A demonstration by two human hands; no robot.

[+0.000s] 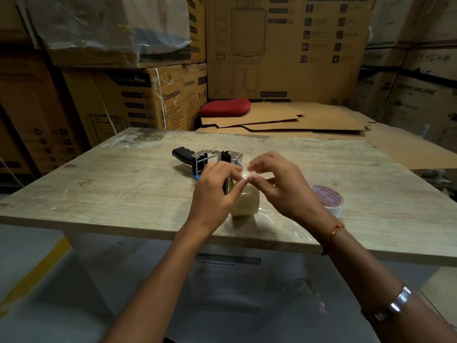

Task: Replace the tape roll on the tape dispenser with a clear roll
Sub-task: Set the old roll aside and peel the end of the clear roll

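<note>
A pale, creamy-clear roll of tape (247,201) stands on its edge on the near middle of the worn, light wood-grain tabletop (123,194). It sits against the front of a hand-held tape dispenser (210,159) with a black grip and a metal frame, which lies on its side just beyond the roll, grip pointing far left. Whether the roll is seated on the dispenser's hub cannot be told, as the hands cover that part.

Both hands meet just above the roll. The left hand (215,191) curls its fingertips together and pinches a small, shiny bit of clear tape (244,175). The right hand (279,186) pinches the same bit from the other side, thumb and forefinger nearly closed, the other fingers loosely spread. A red thread (333,232) circles the right wrist and a metal bangle (398,302) sits further up that forearm.

To the right of the hands, apart from the dispenser, a second roll of clear tape with a white, red-lettered core (327,199) lies on the table, partly hidden behind the right wrist.

Beyond the table's far edge, flattened brown cardboard sheets (296,117) lie in a stack with a red cushion (225,107) on their left end. Closed brown cardboard cartons (138,100) are stacked behind and to both sides; their contents are not visible.
</note>
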